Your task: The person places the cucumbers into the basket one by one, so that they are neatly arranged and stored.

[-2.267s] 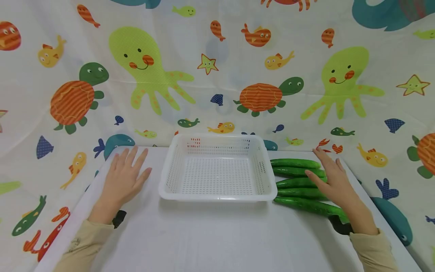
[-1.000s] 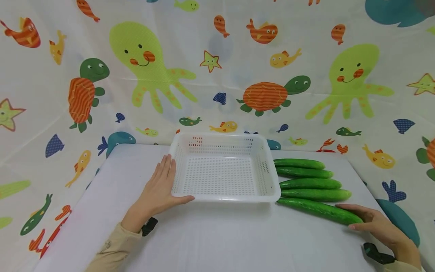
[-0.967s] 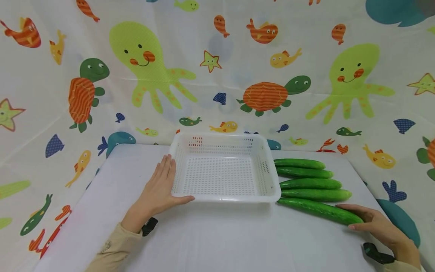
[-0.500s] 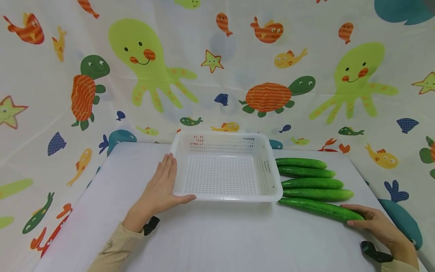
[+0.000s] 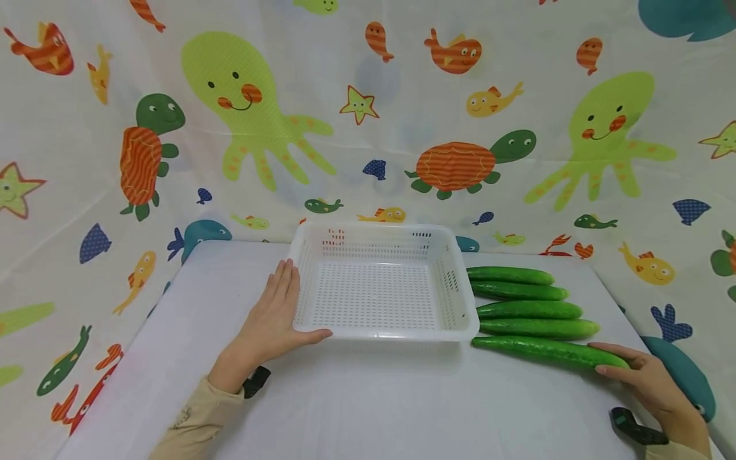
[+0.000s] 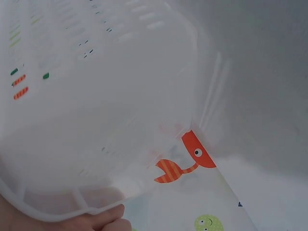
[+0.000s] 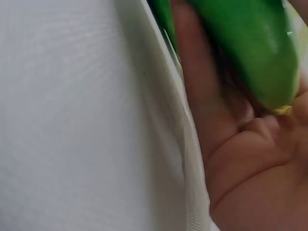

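A white plastic basket [image 5: 374, 335] with perforated sides and floor stands at mid-table. My left hand [image 5: 270, 319] rests against its front left corner, fingers straight along the left side and thumb on the front edge. In the left wrist view, a few fingers [image 6: 113, 221] show under the basket's rim. Several green cucumbers lie right of the basket, side by side. My right hand [image 5: 650, 380] grips the right end of the nearest cucumber [image 5: 540, 348], thumb in front and fingers behind. The right wrist view shows that cucumber's tip [image 7: 269, 67] over the palm.
Behind the nearest cucumber lie the others, such as the second cucumber [image 5: 537, 328] and the far cucumber [image 5: 508, 275]. Their left ends reach the basket's right side. A curtain [image 5: 368, 128] printed with sea animals hangs behind the white table [image 5: 391, 402].
My left hand has come right to the basket's corner. From above the cucumbers, my right hand has gone to the nearest one's end, and that end has just shifted slightly right and up.
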A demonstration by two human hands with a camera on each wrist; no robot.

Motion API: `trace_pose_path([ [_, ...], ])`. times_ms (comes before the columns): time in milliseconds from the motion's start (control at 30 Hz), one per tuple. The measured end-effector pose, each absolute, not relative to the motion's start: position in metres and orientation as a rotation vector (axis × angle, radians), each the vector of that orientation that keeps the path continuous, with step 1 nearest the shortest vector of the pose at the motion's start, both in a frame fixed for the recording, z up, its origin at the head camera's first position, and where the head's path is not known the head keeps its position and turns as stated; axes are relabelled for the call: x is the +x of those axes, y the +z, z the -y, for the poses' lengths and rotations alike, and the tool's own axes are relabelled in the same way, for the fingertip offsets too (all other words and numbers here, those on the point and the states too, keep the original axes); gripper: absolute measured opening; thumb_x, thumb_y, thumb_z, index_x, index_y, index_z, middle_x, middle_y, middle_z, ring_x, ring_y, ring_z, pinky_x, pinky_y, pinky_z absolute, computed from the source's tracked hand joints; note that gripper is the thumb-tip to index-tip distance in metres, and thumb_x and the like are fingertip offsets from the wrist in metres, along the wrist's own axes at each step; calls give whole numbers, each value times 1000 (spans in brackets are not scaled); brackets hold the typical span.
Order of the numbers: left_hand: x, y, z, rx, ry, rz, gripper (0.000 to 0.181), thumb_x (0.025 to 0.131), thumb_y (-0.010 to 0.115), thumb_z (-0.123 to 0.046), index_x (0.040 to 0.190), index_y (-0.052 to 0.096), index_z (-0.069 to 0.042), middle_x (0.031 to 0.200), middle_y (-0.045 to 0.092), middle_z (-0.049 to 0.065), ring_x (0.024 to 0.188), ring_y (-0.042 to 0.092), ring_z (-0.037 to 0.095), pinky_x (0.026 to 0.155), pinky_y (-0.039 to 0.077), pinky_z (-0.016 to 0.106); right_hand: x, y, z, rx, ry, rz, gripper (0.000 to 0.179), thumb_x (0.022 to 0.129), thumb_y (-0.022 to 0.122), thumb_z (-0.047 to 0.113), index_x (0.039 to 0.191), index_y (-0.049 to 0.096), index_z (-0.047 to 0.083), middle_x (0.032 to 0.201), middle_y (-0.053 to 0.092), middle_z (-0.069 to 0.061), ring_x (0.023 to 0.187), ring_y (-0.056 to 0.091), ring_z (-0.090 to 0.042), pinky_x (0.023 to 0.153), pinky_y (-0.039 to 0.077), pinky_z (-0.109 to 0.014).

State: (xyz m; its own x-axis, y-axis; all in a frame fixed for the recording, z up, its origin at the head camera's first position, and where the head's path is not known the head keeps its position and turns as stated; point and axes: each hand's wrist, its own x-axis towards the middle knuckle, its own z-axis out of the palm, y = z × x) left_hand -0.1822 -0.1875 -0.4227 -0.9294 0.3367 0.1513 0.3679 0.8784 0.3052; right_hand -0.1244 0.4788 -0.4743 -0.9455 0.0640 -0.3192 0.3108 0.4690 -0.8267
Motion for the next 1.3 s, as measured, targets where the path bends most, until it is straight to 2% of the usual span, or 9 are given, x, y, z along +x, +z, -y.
trace_pose_path([
  [67, -182, -423, 188, -554, -504, 2955, 135, 72, 66, -78, 153, 7, 12, 163, -2, 26, 151, -5, 37, 122, 8, 51, -123, -474, -478, 329, -1558, -2443, 31, 92, 72, 13, 114, 74, 34, 103, 53, 37, 93, 46, 18, 73, 47, -13],
  [233, -183, -422, 187, -561, -507, 2954, 135, 72, 66, -78, 153, 7, 13, 163, -2, 26, 151, -5, 38, 121, 8, 52, -117, -469, -476, 262, -1932, -2314, 38, 92, 65, -5, 113, 77, 24, 106, 62, 29, 94, 51, 13, 72, 50, -12],
  [333, -183, -423, 188, -566, -505, 2952, 135, 73, 66, -78, 153, 7, 13, 163, -2, 26, 151, -5, 37, 121, 8, 52, -116, -459, -473, 104, -2121, -2284, 42, 91, 60, -14, 117, 76, 16, 113, 65, 22, 98, 54, 10, 73, 51, -13],
  [600, -183, -422, 188, -569, -505, 2955, 135, 73, 65, -79, 153, 7, 13, 163, -3, 26, 151, -6, 37, 121, 8, 52, -130, -413, -458, -262, -2413, -2202, 48, 89, 49, -26, 123, 69, 1, 115, 71, 4, 96, 64, -5, 77, 54, -15],
  [867, -181, -421, 188, -576, -499, 2954, 134, 73, 64, -79, 153, 8, 13, 163, -2, 26, 151, -5, 38, 121, 8, 52, -148, -370, -435, -231, -2429, -2150, 44, 93, 48, -21, 128, 66, 0, 122, 64, 3, 99, 62, -7, 82, 53, -15],
  [1000, -177, -421, 188, -578, -510, 2955, 134, 73, 65, -78, 153, 8, 13, 163, -4, 26, 151, -5, 37, 121, 8, 52, -155, -353, -419, -219, -2407, -2112, 43, 96, 48, -17, 131, 64, 1, 130, 56, 4, 108, 59, -5, 87, 50, -14],
  [1100, -173, -420, 188, -577, -521, 2958, 134, 73, 66, -77, 153, 8, 13, 163, -4, 25, 151, -5, 38, 121, 8, 52, -162, -344, -402, -272, -2415, -2066, 44, 97, 46, -16, 134, 61, 0, 145, 42, 0, 127, 46, -4, 92, 48, -13],
  [1233, -169, -418, 188, -574, -535, 2962, 134, 73, 67, -76, 153, 8, 13, 163, -4, 26, 150, -5, 38, 121, 8, 52, -173, -330, -377, -295, -2388, -2044, 43, 97, 47, -15, 134, 61, 0, 151, 33, -1, 132, 40, -8, 94, 48, -17],
  [1300, -167, -418, 189, -571, -535, 2963, 134, 73, 67, -76, 153, 8, 13, 163, -4, 26, 150, -5, 38, 121, 8, 52, -181, -323, -364, -273, -2378, -2026, 41, 96, 49, -15, 130, 65, 1, 144, 44, -1, 124, 50, -10, 94, 50, -20],
])
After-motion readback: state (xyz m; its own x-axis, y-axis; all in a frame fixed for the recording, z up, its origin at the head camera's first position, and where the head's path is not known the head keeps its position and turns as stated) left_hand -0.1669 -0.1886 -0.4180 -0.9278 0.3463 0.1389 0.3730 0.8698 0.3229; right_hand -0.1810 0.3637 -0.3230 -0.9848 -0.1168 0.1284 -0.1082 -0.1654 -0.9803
